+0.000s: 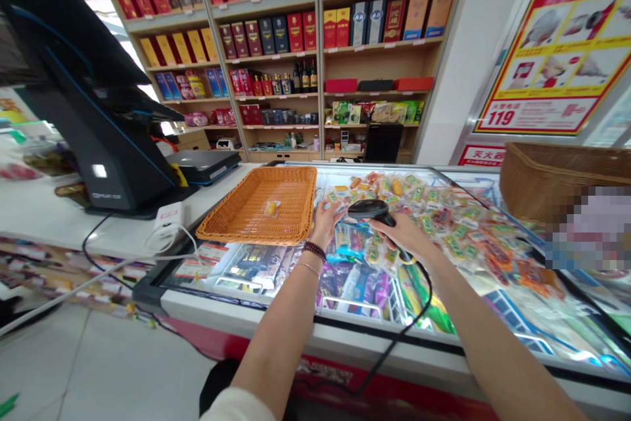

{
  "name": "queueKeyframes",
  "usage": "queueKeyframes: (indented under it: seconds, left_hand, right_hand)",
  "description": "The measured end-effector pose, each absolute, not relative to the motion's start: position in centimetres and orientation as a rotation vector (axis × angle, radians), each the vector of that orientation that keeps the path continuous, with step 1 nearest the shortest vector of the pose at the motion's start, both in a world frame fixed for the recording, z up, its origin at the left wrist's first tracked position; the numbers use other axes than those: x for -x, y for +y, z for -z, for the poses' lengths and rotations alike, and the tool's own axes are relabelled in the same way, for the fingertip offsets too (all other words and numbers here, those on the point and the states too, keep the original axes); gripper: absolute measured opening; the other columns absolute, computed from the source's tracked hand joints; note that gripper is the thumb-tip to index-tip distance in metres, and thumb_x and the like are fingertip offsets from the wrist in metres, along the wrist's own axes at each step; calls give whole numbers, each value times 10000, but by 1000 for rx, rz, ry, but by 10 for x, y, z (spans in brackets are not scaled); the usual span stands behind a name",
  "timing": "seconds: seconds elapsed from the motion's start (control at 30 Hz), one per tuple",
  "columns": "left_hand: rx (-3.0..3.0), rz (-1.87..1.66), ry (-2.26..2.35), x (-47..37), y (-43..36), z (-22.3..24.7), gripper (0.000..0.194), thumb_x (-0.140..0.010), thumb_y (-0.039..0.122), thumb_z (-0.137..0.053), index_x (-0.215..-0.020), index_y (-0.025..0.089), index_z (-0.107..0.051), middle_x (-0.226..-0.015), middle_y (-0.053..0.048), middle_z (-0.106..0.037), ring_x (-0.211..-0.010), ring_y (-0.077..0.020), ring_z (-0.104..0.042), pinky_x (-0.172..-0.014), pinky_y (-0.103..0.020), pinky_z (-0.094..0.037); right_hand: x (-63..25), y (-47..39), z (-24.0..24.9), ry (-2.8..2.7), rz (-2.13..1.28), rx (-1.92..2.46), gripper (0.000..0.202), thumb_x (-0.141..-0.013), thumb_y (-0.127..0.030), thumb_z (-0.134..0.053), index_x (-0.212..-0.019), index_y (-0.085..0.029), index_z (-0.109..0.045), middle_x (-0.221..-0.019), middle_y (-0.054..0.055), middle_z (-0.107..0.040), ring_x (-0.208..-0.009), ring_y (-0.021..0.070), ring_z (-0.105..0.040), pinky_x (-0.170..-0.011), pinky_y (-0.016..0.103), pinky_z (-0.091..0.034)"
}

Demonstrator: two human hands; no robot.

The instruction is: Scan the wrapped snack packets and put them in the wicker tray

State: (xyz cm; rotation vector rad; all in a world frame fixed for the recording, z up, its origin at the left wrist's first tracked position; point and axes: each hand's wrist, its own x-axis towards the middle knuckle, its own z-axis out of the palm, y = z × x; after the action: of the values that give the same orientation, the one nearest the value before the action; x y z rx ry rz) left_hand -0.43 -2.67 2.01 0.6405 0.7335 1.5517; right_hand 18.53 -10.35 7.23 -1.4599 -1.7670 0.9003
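Leftmost there's a wicker basket [239, 214] with one wrapped snack [271, 208] in it, then the left hand [325, 221], can't tell if those fingers hold anything. The scanner [371, 209] is just right of them over snack packets [456, 247], head lying roughly side-to-side, nose pointing left, handle wrapped in the right hand [405, 237].

Bright overall, edges apparently soft.

Two hands [324, 224], one scanner [371, 209], two baskets [241, 212]
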Motion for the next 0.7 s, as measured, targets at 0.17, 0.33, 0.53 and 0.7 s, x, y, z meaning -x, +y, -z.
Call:
queueKeyframes:
  seconds: [0.17,0.33,0.53,0.7]
  left_hand:
    - [-678,-1559,739,5,-27,-19,331,-777,159,-787,-981,198,-530,-979,-64,-753,-1126,-233,-714,-1083,-424,-498]
    - [-694,-1575,738,4,-27,-18,351,-763,195,-796,-1004,204,-541,-1030,-78,-753,-1148,-249,-705,-1080,-438,-500]
    - [-675,-1580,732,5,-27,-18,343,-756,171,-811,-966,204,-542,-971,-43,-758,-1119,-236,-716,-1066,-426,-507]
    - [-699,-1585,730,0,-33,-21,321,-785,157,-791,-972,202,-535,-983,-45,-743,-1115,-232,-713,-1076,-456,-504]
  right_hand:
    - [-187,-102,-71,-1799,-871,1455,403,-885,-473,-638,-599,-235,-482,-378,-22,-527,-345,134,-506,-454,253,-377]
    - [-187,-103,-73,-1821,-849,1464,404,-889,-468,-632,-594,-234,-485,-375,-18,-533,-348,135,-503,-474,259,-391]
    - [-186,-109,-80,-1806,-863,1482,420,-881,-479,-640,-579,-231,-487,-374,-16,-533,-350,129,-505,-469,254,-390]
    - [-184,-108,-84,-1725,-970,1359,482,-781,-604,-720,-579,-223,-503,-406,-20,-526,-344,118,-486,-429,253,-364]
